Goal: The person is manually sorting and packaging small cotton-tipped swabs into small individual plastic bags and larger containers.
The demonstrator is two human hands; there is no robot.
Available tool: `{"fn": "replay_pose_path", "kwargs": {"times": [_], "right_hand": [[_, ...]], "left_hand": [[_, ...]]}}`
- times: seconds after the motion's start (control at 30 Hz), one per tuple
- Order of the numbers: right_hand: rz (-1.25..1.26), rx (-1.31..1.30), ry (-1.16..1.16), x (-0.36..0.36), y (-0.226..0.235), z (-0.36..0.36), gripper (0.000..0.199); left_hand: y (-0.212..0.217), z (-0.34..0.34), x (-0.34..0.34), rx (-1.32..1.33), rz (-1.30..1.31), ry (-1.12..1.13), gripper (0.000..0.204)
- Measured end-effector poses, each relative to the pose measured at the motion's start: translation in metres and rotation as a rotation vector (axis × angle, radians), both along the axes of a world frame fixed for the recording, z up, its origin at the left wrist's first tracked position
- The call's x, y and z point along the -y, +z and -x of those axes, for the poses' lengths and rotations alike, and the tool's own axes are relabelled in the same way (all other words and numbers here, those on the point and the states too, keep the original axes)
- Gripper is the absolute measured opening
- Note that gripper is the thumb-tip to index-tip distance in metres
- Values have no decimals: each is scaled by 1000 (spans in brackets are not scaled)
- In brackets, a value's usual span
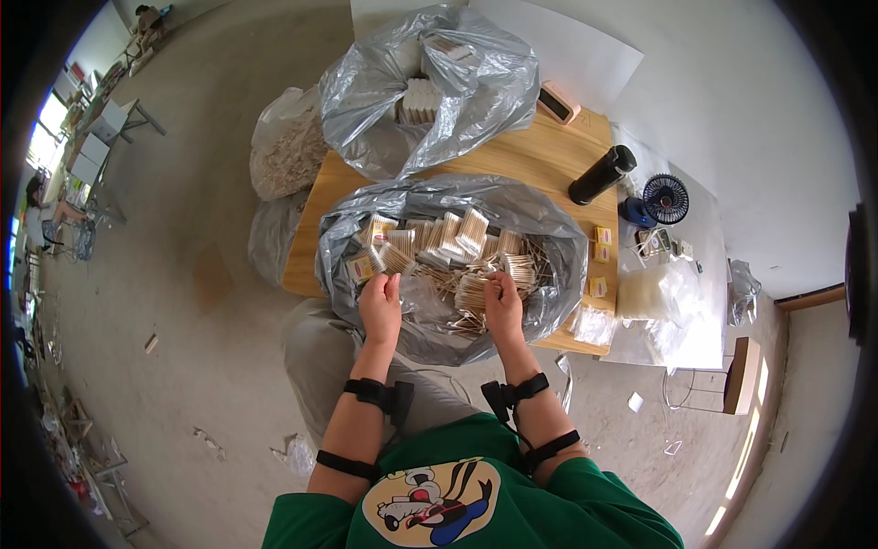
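Note:
A grey plastic bag (562,240) lies open in front of me on the wooden table. Inside are bundled cotton swabs (450,236) and loose cotton swabs (471,291). A few small packs with yellow labels (360,267) sit at the bag's left side. My left hand (380,306) is closed over the near left of the bag, its fingertips beside those packs. My right hand (504,306) is closed in a pinch at the right, just over the loose swabs. Whatever either hand grips is too small or hidden to make out.
A second grey bag (366,101) with more swab bundles stands behind. At the right are a black bottle (602,174), a small fan (665,199), yellow boxes (599,287) and clear plastic bags (658,297). A full sack (288,142) leans left of the table (306,252).

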State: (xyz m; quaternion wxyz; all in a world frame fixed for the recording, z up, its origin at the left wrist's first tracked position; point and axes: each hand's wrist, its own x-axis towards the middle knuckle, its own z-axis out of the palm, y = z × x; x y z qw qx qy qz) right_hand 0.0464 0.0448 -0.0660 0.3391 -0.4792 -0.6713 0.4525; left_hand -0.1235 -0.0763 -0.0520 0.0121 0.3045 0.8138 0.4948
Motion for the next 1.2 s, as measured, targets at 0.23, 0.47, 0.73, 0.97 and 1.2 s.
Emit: {"fn": "replay_pose_path", "kwargs": {"times": [0.23, 0.47, 0.73, 0.97, 1.2], "right_hand": [[-96, 109, 122, -2, 21, 6, 12], [-115, -65, 96, -10, 30, 1, 16], [-182, -101, 48, -26, 22, -30, 24], [-244, 126, 124, -27, 37, -42, 32], [-165, -119, -178, -53, 21, -73, 12]], "left_hand": [[2, 0, 3, 22, 0, -12, 30], [2, 0, 8, 57, 22, 5, 30], [10, -7, 3, 70, 10, -33, 29], [7, -9, 2, 66, 3, -30, 25], [5, -11, 1, 62, 3, -16, 25]]}}
